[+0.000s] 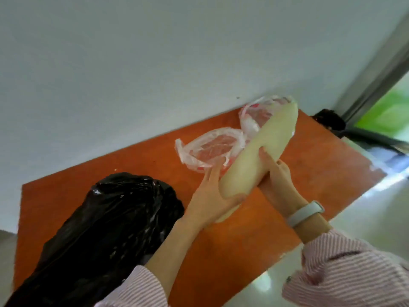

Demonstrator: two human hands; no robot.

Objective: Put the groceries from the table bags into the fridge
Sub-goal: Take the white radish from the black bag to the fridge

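The big black bag [106,235] runs off the bottom left corner, so its lower end cannot be seen, and nothing inside it shows. It covers the desk's [309,165] near left corner. The long white vegetable [254,151] hides part of the right hand [276,178] and part of the see-through bags [212,147] behind it. A dark thing [330,119] past the desk's far right corner is too blurry to tell. Both striped sleeves [345,271] are cut off at the bottom edge.

Both forearms are extended forward from striped sleeves. The left hand [209,196] is cupped with its thumb curled over the near end of a long pale radish [254,156]. The right hand [277,176] is wrapped around its middle in a firm grip.
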